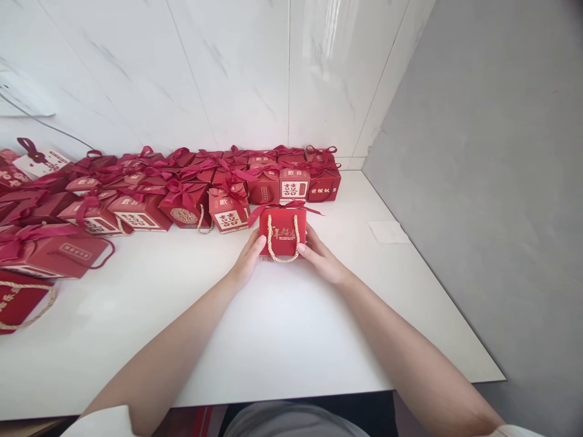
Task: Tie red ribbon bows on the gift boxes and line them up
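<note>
Between my two hands is a small red gift box [288,244] with gold lettering, a looped gold rope handle and a dark red ribbon bow on top. My left hand [249,255] grips its left side, thumb at the front edge. On the right side my right hand [321,255] presses, its thumb near the lower end of the rope. Fingers behind the box are partly hidden. Just behind it stand a white-fronted gift box [295,184] and a red one [324,184]; another box [229,212] with a ribbon is close on the left.
Rows of similar ribboned boxes [141,212] fill the back and left of the white table [291,340]. A rope-handled box [22,303] lies at the left. A white paper piece [388,232] rests near the right edge. Behind is a tiled wall [246,73]; a grey wall [492,182] borders the right.
</note>
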`<state>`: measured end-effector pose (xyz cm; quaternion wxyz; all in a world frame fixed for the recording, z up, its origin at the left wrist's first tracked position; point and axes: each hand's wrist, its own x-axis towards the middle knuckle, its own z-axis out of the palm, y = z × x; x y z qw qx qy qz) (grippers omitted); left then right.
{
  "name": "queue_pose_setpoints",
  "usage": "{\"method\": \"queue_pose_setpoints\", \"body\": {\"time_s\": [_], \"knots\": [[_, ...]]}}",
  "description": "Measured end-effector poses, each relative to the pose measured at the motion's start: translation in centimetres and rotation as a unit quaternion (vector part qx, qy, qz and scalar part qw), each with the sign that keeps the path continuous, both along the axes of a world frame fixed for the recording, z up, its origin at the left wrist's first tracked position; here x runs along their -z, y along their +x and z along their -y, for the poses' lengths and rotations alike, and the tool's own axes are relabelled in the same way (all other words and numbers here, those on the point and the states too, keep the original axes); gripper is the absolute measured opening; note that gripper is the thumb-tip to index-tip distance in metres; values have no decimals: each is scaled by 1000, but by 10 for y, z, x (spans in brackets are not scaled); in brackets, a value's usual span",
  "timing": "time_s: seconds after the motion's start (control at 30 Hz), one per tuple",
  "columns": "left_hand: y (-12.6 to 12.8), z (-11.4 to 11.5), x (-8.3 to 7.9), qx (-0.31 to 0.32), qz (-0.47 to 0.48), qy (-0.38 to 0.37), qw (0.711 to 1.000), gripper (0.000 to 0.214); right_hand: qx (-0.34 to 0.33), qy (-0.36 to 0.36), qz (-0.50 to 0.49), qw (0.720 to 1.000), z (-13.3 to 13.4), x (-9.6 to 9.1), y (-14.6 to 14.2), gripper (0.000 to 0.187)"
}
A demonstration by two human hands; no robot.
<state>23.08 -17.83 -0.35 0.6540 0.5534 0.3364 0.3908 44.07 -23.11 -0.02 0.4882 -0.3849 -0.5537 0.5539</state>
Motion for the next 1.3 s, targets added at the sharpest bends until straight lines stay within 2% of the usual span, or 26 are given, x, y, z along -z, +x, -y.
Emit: {"method": "queue_pose_setpoints", "body": {"time_s": [0.13,0.27,0.33,0.57,0.63,0.73,0.83,0.93,1.3], "knots": [[1,-1,-2,-5,20,-11,1000,64,35,10,14,999,0,1,-1,93],[2,-4,-3,-109,69,-46,991,56,97,39,32,994,0,1,-3,83],[2,-4,-5,-122,93,-44,987,57,113,60,41,991,0,1,-4,79],[1,-2,-3,-46,80,-11,996,83,144,120,64,980,3,1,-6,59],[-1,-2,-1,-34,83,-24,996,77,170,117,66,976,4,-1,-6,57],[-3,-4,2,-4,100,-45,994,67,204,83,65,973,5,-2,-8,67],[-4,-5,6,27,108,-53,992,65,154,42,46,986,5,-1,-9,77],[-4,-6,7,48,100,-51,992,69,93,33,36,994,3,2,-9,77],[-4,-3,5,81,65,-32,994,75,143,77,14,987,1,15,-7,67]]}}
